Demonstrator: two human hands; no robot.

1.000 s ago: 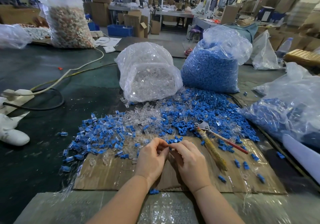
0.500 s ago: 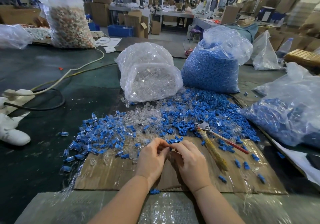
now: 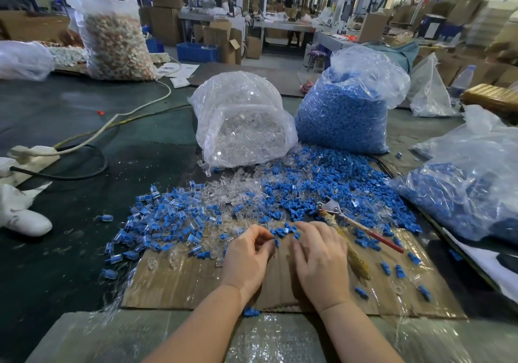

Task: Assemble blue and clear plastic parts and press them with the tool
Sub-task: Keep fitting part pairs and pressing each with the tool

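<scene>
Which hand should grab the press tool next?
Right, probably. The tool lies on the cardboard just beside the right hand, its red handle pointing right. The left hand pinches a blue part and would have to cross over.

We see our two arms come up from the bottom edge. Both are bare — no sleeves, no gloves. Our left hand (image 3: 246, 259) has no ring and no watch on it. Our right hand (image 3: 322, 261) has none that we can see either. The wrists are plain too — no bands, no straps. We can see the backs of our hands and the knuckles. The fingertips are mostly tucked away from us, so we cannot tell much about our nails.
</scene>
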